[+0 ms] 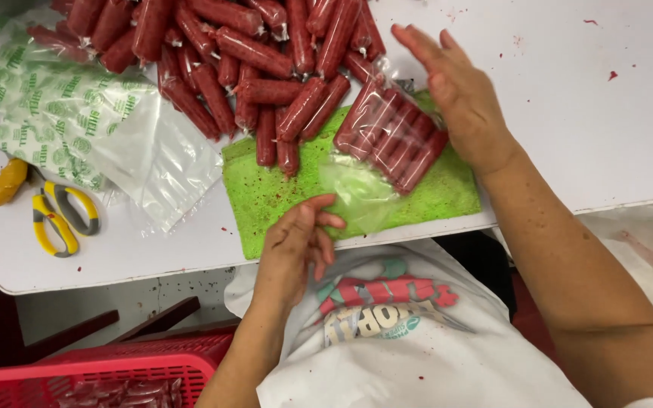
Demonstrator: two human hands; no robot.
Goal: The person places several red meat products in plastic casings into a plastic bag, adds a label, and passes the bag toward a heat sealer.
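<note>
— Sausages [391, 136] already packed in the clear bag [376, 162]: where do they sit against the hands?

— Just left of the right hand [459, 94], which is spread flat with fingers straight, holding nothing and hovering by the filled end of the bag. The left hand [296, 242] is below the bag's empty mouth, fingers loosely curled, fingertips at the plastic edge; whether it pinches the film I cannot tell.

— And further out?

— Under the bag lies a green cloth [266, 193], speckled with red crumbs. Beyond the right hand's fingertips is a heap of loose sausages [243, 53]. Far left of the left hand lie a stack of printed bags [62, 113] and yellow scissors [58, 215]. A red basket [115, 374] sits below the table [606, 113] edge, near the left elbow.

— What could go wrong?

— I'd judge the bag's mouth is the weak point: it is open and slack near the table edge, so a tug on the loose end could let sausages slide out toward the lap. The smooth film may also slip through the fingers
</note>
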